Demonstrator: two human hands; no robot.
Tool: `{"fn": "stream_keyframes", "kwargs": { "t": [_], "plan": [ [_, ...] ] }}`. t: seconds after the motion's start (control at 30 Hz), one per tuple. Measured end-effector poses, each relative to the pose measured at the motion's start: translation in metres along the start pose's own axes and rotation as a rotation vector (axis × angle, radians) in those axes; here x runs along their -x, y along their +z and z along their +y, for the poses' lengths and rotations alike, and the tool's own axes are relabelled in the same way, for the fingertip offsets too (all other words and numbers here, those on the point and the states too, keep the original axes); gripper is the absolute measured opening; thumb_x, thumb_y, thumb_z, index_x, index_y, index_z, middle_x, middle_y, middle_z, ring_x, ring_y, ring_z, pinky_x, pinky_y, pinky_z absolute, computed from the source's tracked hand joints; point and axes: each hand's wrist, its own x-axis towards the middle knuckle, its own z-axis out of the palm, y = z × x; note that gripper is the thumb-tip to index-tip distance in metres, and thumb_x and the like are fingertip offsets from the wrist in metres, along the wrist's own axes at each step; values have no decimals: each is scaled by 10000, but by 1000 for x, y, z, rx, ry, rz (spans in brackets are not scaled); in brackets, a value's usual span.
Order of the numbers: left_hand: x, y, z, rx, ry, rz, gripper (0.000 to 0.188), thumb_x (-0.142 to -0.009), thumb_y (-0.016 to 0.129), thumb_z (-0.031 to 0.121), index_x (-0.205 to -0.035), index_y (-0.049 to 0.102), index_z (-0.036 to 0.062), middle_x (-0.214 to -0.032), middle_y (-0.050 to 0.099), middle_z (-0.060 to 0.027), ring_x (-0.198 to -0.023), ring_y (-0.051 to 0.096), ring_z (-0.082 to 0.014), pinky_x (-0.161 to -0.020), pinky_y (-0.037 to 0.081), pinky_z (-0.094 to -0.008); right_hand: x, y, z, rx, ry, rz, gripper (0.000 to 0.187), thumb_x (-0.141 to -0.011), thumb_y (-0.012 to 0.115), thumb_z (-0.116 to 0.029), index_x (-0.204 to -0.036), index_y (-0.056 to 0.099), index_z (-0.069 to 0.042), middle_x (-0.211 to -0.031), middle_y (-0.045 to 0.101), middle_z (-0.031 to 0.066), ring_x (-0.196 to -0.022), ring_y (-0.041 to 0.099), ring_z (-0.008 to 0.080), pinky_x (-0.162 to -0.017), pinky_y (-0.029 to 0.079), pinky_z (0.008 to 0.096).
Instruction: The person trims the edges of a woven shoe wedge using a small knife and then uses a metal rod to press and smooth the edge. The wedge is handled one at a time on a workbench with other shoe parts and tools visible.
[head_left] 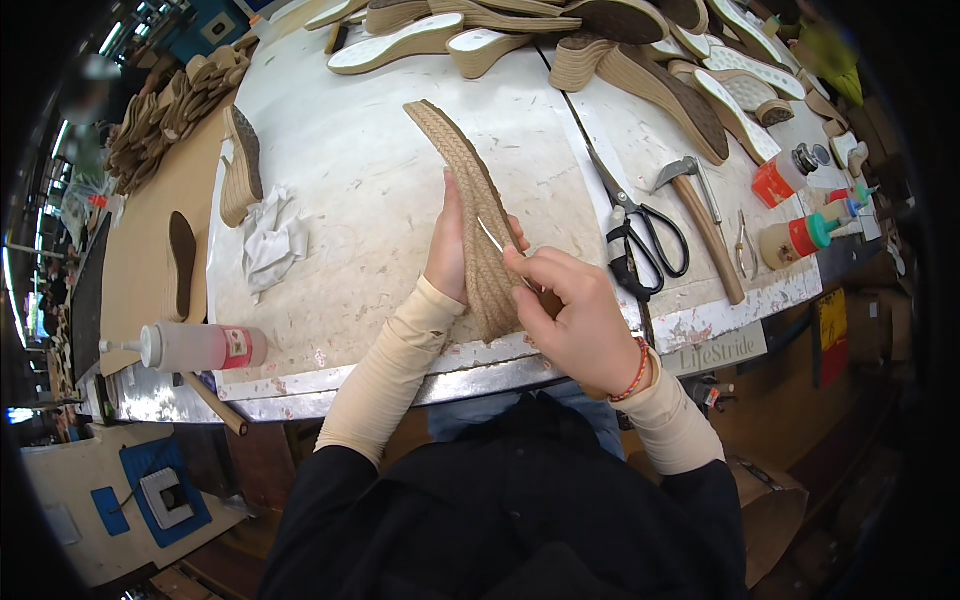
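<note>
A wedge shoe sole (468,190) with tan, braided rope-like sides is held up on edge above the near part of the table. My left hand (449,240) is wrapped round it from the left, and some fingertips show past its right side. With thumb and forefinger together, my right hand (570,305) pinches a slim, pale, pointed piece (490,234) that lies against the braided side. Whether that piece is a tool or a strip I cannot make out. The right fingers are close against the sole's lower right edge.
Many wedge soles (400,45) are heaped along the far edge. On the right lie black-handled scissors (640,225), a hammer (708,235), pliers (745,245) and squeeze bottles (795,240). A crumpled white cloth (272,240) and a pink-liquid bottle (205,347) are at the left.
</note>
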Motion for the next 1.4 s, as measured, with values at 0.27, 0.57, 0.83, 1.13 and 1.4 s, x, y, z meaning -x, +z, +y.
{"fn": "stream_keyframes", "kwargs": {
  "t": [0.27,0.57,0.83,1.13,1.4],
  "plan": [
    [1,1,0,17,-2,29,678,-901,304,732,-997,475,83,-739,603,-137,-657,640,-246,-597,553,-351,1,8,-1,105,-88,42,294,-819,572,48,-1110,610,66,-766,556,135,-564,559,236,-514,434,323],
    [1,4,2,-19,5,27,672,-903,315,726,-1002,483,83,-744,603,-135,-667,638,-250,-599,558,-356,-3,4,-5,240,-87,-22,289,-824,579,3,-1103,603,73,-797,561,163,-613,580,309,-549,459,373],
    [22,-9,4,-61,-96,-89,627,-927,481,585,-1214,480,28,-1068,605,-230,-857,651,-282,-744,561,-367,34,-24,-7,-63,77,-196,304,-862,637,-35,-1148,614,68,-798,562,77,-592,551,109,-519,431,250],
    [65,-8,-12,-1079,508,55,574,-750,756,151,-1270,562,7,-1347,465,-170,-1095,543,-218,-916,446,-337,59,-31,12,-379,342,-76,329,-914,600,-35,-1235,586,37,-834,514,2,-593,465,15,-508,376,187],
    [66,-3,-21,-832,515,150,318,-809,612,-37,-1126,608,-54,-1065,625,-105,-932,594,-148,-817,468,-263,55,-31,10,-274,292,-140,281,-879,594,-69,-1113,628,83,-816,615,134,-646,583,158,-572,466,269]
  ]
}}
